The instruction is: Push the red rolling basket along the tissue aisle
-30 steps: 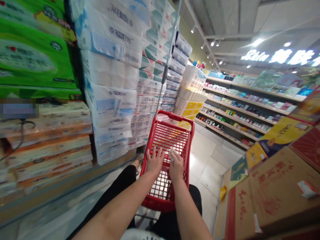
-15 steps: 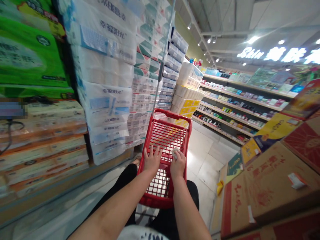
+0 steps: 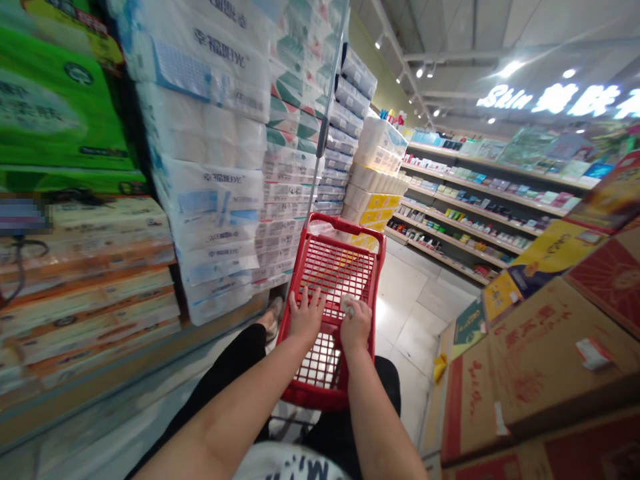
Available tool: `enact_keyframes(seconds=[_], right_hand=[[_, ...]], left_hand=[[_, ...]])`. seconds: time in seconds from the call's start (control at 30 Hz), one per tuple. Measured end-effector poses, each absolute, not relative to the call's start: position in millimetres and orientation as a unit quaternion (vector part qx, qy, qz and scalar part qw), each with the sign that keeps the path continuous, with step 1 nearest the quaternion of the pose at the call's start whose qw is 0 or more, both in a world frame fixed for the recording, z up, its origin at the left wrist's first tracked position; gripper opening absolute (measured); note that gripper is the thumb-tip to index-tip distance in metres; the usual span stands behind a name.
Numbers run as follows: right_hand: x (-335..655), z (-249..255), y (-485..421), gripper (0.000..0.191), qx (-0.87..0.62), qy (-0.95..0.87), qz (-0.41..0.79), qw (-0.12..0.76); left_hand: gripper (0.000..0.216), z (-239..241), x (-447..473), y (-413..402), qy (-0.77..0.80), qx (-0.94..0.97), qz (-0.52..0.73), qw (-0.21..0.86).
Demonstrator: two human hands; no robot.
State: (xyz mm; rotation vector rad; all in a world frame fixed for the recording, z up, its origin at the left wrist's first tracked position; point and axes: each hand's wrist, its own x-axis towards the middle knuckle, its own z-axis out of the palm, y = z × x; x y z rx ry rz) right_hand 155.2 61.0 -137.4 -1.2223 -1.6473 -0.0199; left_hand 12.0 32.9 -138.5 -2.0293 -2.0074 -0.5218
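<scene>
A red plastic shopping basket cart (image 3: 295,333) with grid panels stands right in front of my body, between my legs. My left hand (image 3: 306,317) lies over its left part with the fingers spread, holding nothing. On the cart's right side my right hand (image 3: 356,325) is closed around a crumpled whitish cloth or tissue (image 3: 348,305), which pokes out by the thumb. Whether that wad touches the red grid beneath I cannot tell.
Tall stacks of packaged toilet paper (image 3: 215,193) and green tissue packs (image 3: 55,107) line the left. Cardboard boxes (image 3: 560,353) are piled at the right. Pale floor tiles (image 3: 410,293) lead to shelves (image 3: 465,207) of small boxed goods. A thin vertical pole (image 3: 323,133) stands beside the stacks.
The view has shifted slightly. My left foot shows more beside the cart. Both hands keep nearly the same place on the cart, the wad still in my right hand.
</scene>
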Motion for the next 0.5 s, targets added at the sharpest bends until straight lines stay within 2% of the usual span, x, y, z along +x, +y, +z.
enact_keyframes(seconds=[0.13, 0.33, 0.5], right_hand=[[158.8, -140.3, 65.8, 0.041, -0.523, -0.656, -0.019, 0.543], [137.5, -146.0, 56.5, 0.046, -0.362, -0.794, 0.031, 0.487], [147.6, -146.2, 63.3, 0.04, -0.44, -0.731, -0.008, 0.521]], left_hand=[[0.051, -138.3, 14.0, 33.7, -0.691, -0.692, -0.176, 0.116], [0.05, -141.1, 12.2, 34.0, -0.69, -0.691, -0.18, 0.116], [0.052, -142.0, 11.0, 34.3, -0.686, -0.696, -0.184, 0.109]])
